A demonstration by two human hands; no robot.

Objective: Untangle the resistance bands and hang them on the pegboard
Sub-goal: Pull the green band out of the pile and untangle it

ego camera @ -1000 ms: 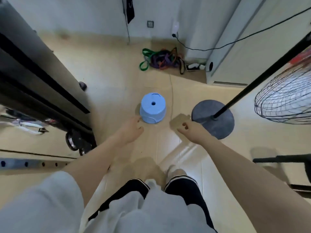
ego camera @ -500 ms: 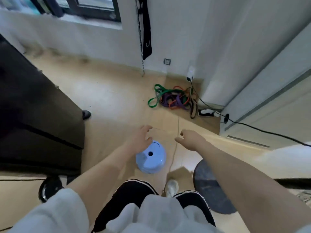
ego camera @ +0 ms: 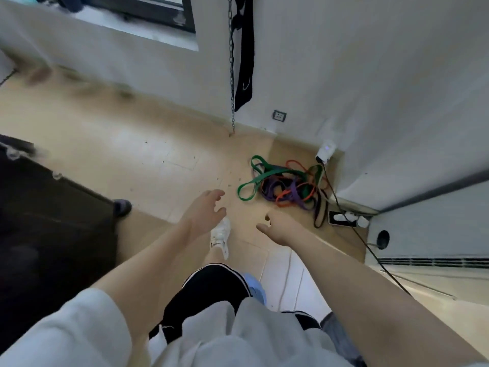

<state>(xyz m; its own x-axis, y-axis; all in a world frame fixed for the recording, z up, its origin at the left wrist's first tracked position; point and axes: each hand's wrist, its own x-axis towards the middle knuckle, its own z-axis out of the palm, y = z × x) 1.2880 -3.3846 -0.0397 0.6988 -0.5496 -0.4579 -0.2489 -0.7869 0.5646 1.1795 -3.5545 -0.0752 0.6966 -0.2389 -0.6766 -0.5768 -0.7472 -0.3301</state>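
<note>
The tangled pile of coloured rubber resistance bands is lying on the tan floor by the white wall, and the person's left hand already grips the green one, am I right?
Not quite: the head view shows the left hand open and empty, short of the tangled pile of coloured rubber resistance bands. The pile does lie on the tan floor by the white wall.

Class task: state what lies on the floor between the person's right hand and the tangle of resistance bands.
Only bare floor separates the right hand from the resistance bands, per the head view.
</note>
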